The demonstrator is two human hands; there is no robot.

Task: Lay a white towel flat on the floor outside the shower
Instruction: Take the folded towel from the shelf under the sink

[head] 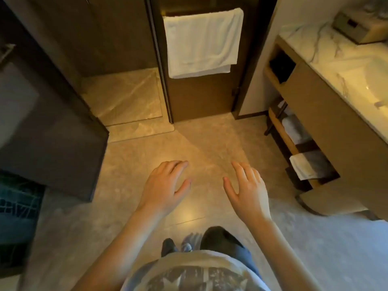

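Note:
A white towel (202, 42) hangs folded over a bar on the brown door straight ahead, well above the floor. To its left lies the shower floor (123, 97), set behind a low stone threshold (140, 131). My left hand (165, 185) and my right hand (245, 187) are both held out over the beige tiled floor (210, 143), palms down, fingers spread, holding nothing. Both hands are far short of the hanging towel.
A vanity with a marble top (327, 47) and a basin runs along the right; its open shelves hold rolled towels (294, 127) and a small folded white cloth (302, 166). A dark panel (48, 131) stands at left. My feet are at the bottom.

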